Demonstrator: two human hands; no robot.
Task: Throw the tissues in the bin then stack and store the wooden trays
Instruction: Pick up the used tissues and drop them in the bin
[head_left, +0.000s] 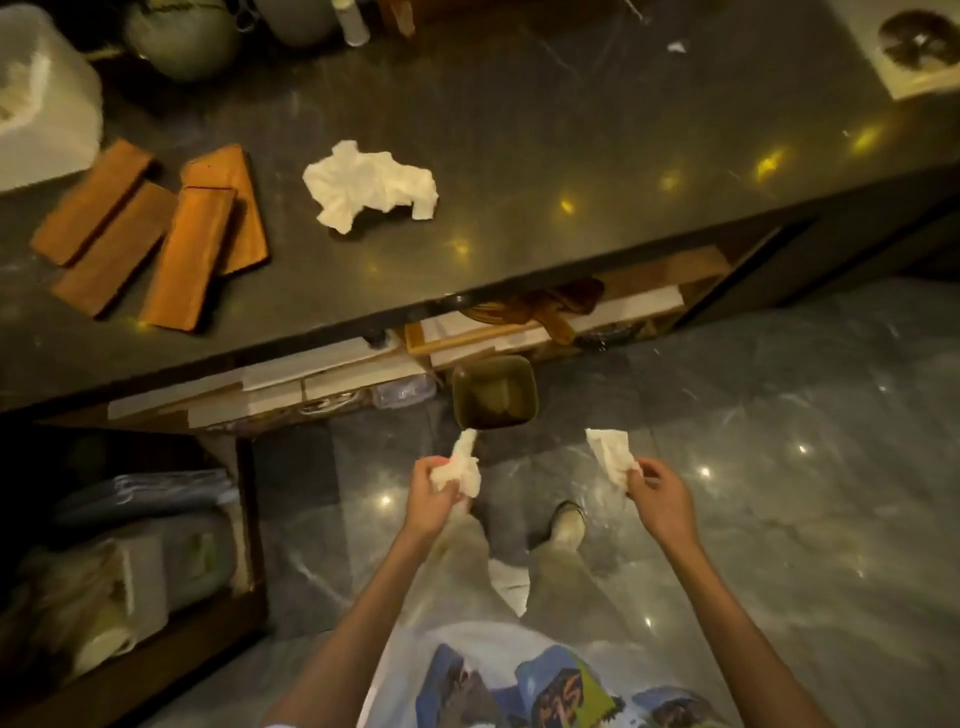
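Note:
My left hand (435, 493) grips a crumpled white tissue (461, 465) and my right hand (658, 496) grips a second white tissue (609, 453). Both hands hover above the floor, just on my side of a small dark open bin (493, 391) that stands on the floor under the counter edge. A larger crumpled tissue (370, 185) lies on the dark counter (519, 130). Several long wooden trays (156, 234) lie loosely side by side and partly overlapping at the counter's left.
A white container (41, 104) and round grey pots (182, 36) stand at the counter's back left. Open shelves with boards and a wooden utensil (545, 312) run under the counter. A low cupboard with bags (119, 561) is at my left. The floor is glossy grey stone.

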